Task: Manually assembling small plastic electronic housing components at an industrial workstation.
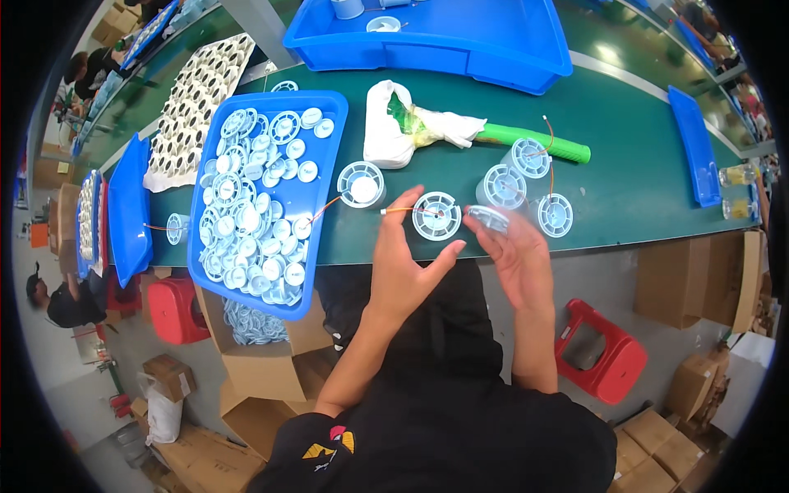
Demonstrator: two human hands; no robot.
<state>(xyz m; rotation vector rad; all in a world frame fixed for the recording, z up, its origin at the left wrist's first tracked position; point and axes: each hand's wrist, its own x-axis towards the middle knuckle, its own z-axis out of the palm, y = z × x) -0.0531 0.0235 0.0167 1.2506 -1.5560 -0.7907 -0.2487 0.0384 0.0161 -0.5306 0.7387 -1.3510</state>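
Note:
My left hand (401,267) curves around a light blue cup-shaped housing (436,216) with a spoked face, its thumb and fingers spread apart. A thin orange wire with a white connector runs from the housing across my left fingers. To its right, my right hand (519,261) pinches a light blue round cap (489,218), tilted nearly edge-on. Beyond my right hand are more wired housings, one (503,186) next to another (532,157), and a third (555,215) nearer the table's edge. Another housing (362,184), with a pale disc in its opening, sits left of my left hand.
A blue tray (339,123) heaped with light blue discs and rings overhangs the front edge at left. Behind my hands lies a white-wrapped hammer-like tool (427,127) with a green handle. A large blue bin (427,62) stands farther back. Red stools (604,349) and cartons occupy the floor.

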